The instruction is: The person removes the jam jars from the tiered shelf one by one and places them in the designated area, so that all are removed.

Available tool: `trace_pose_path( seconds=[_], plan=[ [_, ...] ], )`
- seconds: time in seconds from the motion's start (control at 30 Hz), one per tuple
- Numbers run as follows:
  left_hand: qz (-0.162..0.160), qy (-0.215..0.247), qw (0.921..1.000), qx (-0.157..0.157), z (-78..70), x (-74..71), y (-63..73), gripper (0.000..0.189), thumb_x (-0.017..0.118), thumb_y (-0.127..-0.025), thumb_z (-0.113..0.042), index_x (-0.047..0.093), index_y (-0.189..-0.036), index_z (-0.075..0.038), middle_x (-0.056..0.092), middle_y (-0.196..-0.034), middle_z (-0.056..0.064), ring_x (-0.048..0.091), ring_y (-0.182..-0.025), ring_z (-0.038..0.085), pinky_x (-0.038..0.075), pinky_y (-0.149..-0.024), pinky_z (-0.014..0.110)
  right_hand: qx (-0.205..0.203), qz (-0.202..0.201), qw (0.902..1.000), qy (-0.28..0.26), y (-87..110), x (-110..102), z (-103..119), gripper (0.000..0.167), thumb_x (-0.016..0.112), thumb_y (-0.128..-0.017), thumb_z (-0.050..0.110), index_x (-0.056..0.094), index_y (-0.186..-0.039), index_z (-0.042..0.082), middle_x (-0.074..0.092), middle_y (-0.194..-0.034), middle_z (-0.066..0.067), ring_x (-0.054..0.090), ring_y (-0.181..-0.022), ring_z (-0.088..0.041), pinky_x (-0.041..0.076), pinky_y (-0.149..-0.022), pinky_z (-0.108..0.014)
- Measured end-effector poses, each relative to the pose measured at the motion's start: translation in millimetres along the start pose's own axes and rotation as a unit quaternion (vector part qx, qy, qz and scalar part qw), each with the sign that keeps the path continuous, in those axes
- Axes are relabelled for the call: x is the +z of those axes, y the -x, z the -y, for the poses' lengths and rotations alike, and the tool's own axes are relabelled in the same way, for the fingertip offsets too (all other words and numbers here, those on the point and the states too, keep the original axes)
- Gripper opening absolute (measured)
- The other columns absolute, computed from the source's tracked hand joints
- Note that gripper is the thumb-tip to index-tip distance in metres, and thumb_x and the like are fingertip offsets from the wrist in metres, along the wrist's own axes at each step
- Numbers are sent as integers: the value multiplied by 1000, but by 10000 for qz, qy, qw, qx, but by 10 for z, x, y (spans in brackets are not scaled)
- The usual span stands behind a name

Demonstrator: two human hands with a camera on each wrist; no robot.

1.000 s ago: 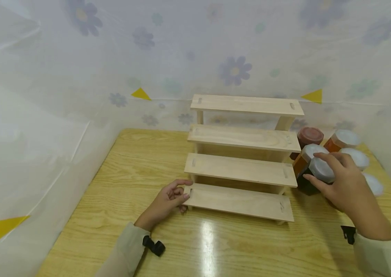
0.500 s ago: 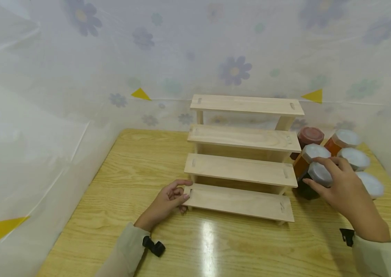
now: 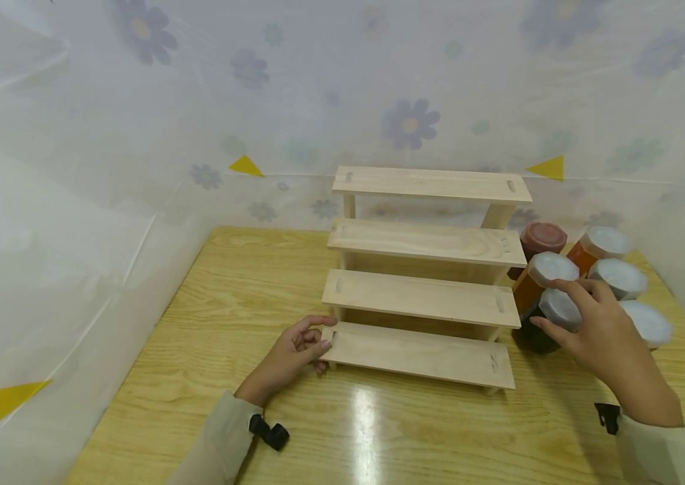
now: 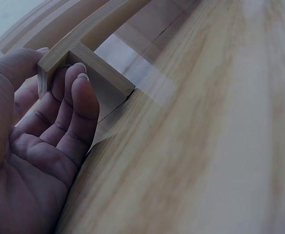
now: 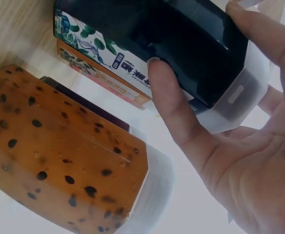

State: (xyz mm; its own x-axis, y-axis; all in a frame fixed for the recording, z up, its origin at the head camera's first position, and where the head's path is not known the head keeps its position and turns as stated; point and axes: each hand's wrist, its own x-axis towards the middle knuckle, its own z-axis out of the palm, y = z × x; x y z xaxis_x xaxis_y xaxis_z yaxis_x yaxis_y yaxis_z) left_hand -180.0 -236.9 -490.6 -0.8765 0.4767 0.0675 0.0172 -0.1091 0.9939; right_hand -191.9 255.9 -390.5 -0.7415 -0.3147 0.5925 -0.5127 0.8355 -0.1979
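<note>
A stepped wooden shelf rack point(image 3: 421, 296) stands on the table. My left hand point(image 3: 290, 353) pinches the left end of its lowest board, thumb on top; in the left wrist view the fingers point(image 4: 85, 97) curl beneath the board point(image 4: 74, 41), near its leg. My right hand point(image 3: 605, 330) grips a dark jar with a frosted lid point(image 3: 560, 309) to the right of the rack. In the right wrist view one digit presses the jar's leaf-patterned label, and the dark jar point(image 5: 181, 44) sits between the digits. Whether its base touches the table is hard to tell.
Close around the held jar stand several others: a red-lidded jar point(image 3: 543, 238), an amber jar point(image 3: 529, 289), an orange jar point(image 3: 582, 257) and white-lidded ones point(image 3: 651, 325). In the right wrist view an amber jar with black seeds point(image 5: 59, 151) is near. Flowered sheeting point(image 3: 318, 81) encloses the table point(image 3: 245, 283).
My right hand and the dark jar have shifted slightly down and toward me, baring more of the white lids behind. The left hand and the rack have stayed put.
</note>
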Motion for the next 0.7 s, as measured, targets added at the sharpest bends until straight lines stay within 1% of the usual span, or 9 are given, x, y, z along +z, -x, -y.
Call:
trace_pose_path(
  seconds=[0.13,0.2,0.33,0.37,0.43,0.5,0.57,0.63,0.7],
  plan=[
    [1,-27,10000,3,10,-5,0,44,62,-106,-9,50,-148,-6,53,-84,6,62,-71,16,62,-66,35,-67,-85,9999,-24,13,19,-7,90,37,-91,80,63,-123,0,51,-103,-31,53,-82,-44,48,-50,-58],
    [-4,-36,10000,-10,12,-6,1,44,62,-106,-10,50,-148,-6,53,-83,6,62,-71,17,62,-66,35,-95,-110,9999,-36,20,29,-11,90,38,-92,80,63,-123,0,51,-103,-32,53,-81,-43,47,-49,-57],
    [-27,-19,10000,-43,11,-4,2,44,62,-106,-10,51,-148,-6,53,-83,6,62,-71,17,62,-66,35,-74,-58,9999,-63,32,42,-21,90,39,-91,80,63,-123,0,51,-104,-31,52,-83,-43,47,-50,-56],
    [-34,-9,10000,-50,9,-3,3,44,62,-105,-10,51,-148,-6,53,-84,6,62,-71,17,62,-66,35,-44,-29,10000,-73,38,43,-22,88,42,-91,79,63,-123,0,52,-104,-31,52,-84,-43,48,-51,-57],
    [-44,4,10000,-57,3,-1,3,44,62,-105,-10,51,-147,-6,53,-84,6,61,-71,16,62,-66,35,31,51,10000,-76,50,43,-24,79,56,-92,72,63,-124,0,52,-106,-30,52,-85,-43,48,-53,-58],
    [-48,19,10000,-63,-1,1,2,43,62,-105,-10,51,-147,-6,54,-84,6,61,-71,16,62,-66,35,102,126,9998,-62,62,40,-24,69,70,-92,61,63,-125,0,53,-107,-30,52,-87,-44,48,-56,-60],
    [-47,24,10000,-64,-5,3,1,44,62,-105,-10,51,-147,-6,54,-84,6,61,-71,16,62,-66,35,178,166,9997,-50,75,39,-26,61,83,-88,45,63,-125,1,53,-109,-31,53,-90,-45,49,-57,-62],
    [-44,27,10000,-60,-6,3,1,44,62,-105,-10,51,-147,-6,53,-84,6,61,-71,16,62,-66,35,211,172,9996,-39,81,39,-28,59,87,-86,37,63,-126,1,54,-110,-31,53,-91,-46,49,-59,-64],
    [-36,28,10000,-49,-6,3,-1,44,62,-105,-10,51,-147,-6,53,-84,6,61,-71,16,62,-66,35,234,163,9996,-24,84,39,-29,59,88,-86,36,63,-126,1,54,-110,-31,54,-92,-47,50,-60,-65]
  ],
)
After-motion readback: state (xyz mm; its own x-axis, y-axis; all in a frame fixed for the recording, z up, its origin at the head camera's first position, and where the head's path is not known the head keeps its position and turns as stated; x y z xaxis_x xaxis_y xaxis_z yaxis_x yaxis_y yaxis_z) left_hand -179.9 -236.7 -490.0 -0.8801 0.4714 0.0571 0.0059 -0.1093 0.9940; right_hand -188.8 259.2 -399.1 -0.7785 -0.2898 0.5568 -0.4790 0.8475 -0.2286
